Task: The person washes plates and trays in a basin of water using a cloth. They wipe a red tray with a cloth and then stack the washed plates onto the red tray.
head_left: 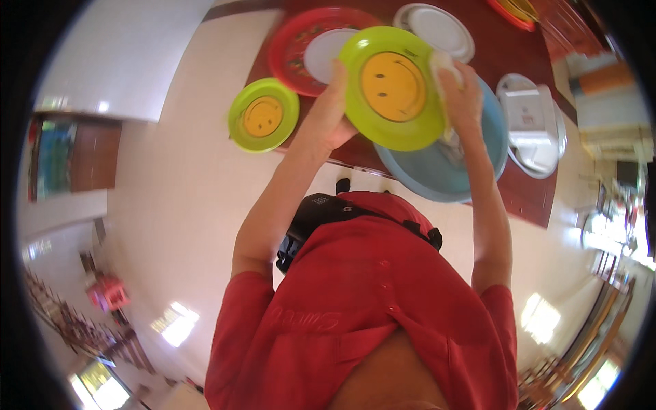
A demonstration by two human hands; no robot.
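A round lime-green plate (393, 87) with an orange smiling-face centre, tilted face-up toward the camera, sits at twelve o'clock; a pale cloth (443, 65) presses against its three-o'clock rim.

Left hand (336, 109): fingers hidden behind green plate (393, 87).
Pale cloth (443, 65) mostly covered by right hand (461, 96); kind unclear.
Blue basin (451, 160): near part hidden by plate, forearm.
Red plate (294, 48) blurred, pattern unreadable.
Top-edge dish (512, 10) cut off.
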